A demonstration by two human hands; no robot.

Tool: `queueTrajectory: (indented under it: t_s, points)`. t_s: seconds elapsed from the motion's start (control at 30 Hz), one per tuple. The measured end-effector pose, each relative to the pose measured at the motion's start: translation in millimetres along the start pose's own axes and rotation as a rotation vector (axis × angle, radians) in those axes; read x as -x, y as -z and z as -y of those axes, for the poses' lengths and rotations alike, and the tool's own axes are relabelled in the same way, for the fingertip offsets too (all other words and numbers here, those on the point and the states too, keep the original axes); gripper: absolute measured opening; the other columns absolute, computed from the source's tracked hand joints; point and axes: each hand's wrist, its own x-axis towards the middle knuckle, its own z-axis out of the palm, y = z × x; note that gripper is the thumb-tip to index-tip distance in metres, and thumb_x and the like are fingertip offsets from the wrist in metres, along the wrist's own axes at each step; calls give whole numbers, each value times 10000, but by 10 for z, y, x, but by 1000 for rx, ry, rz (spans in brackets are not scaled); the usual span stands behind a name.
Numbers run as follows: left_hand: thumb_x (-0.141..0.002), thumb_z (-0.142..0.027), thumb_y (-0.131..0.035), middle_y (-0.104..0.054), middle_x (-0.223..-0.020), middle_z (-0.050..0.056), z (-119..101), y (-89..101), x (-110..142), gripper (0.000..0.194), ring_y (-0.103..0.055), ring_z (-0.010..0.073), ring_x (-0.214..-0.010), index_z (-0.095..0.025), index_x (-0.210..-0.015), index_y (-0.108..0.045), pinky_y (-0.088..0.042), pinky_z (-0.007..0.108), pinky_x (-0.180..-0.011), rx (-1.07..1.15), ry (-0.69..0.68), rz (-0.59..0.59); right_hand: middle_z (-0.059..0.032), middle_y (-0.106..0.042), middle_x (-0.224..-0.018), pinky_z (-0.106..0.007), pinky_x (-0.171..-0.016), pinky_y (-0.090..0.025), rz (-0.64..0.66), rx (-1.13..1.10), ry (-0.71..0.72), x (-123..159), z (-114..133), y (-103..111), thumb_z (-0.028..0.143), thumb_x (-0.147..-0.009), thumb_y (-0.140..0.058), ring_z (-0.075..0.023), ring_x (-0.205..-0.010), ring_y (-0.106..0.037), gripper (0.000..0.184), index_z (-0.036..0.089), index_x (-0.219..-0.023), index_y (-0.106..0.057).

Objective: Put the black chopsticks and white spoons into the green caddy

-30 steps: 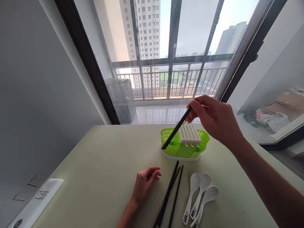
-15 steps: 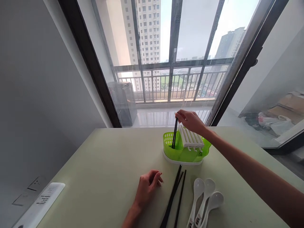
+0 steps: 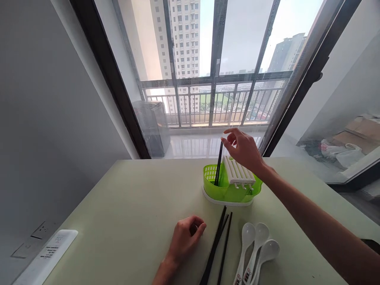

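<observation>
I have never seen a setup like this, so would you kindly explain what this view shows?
No machine here: these are one person's two bare hands, and the view comes from a head-worn camera looking forward and down. The table holds a green basket with a white slatted rack, loose black chopsticks and three white spoons. Tilted chopsticks stand in the basket. The right hand is at their tops, finger and thumb apart; contact is unclear. The left hand rests loosely curled, nothing visibly held.
</observation>
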Motion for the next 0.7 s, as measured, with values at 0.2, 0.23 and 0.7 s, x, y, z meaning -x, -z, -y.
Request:
queueTrajectory:
  t_s: [0.2,0.23,0.7]
  points:
    - [-845,-434,-745,-698,-806,28,-40,-71,30,251,-611,175,-767,-203,-786,-665,-446,286,-701,-293,-236,85,-14,-706,-859,-252,-610,-470,-87,-177,74,320,673,303,333,-992,-571,-175,-793,-669,166,234,-1108,-639]
    - [-807,-440,-781,-694,-816,32,-47,-81,38,270,-612,186,-792,-203,-775,-658,-446,294,-713,-328,-262,91,-12,-713,-868,-249,-615,-475,-78,-197,81,384,756,336,327,-993,-575,-169,-791,-673,163,237,-1111,-642]
    - [-901,-298,-660,-697,-1087,90,-562,-93,92,151,-657,266,-1010,-167,-974,-678,-527,405,-911,-684,81,331,6,-752,-1036,-271,-771,-519,386,-161,135,864,814,692,317,-1039,-529,-158,-877,-712,160,271,-1136,-647]
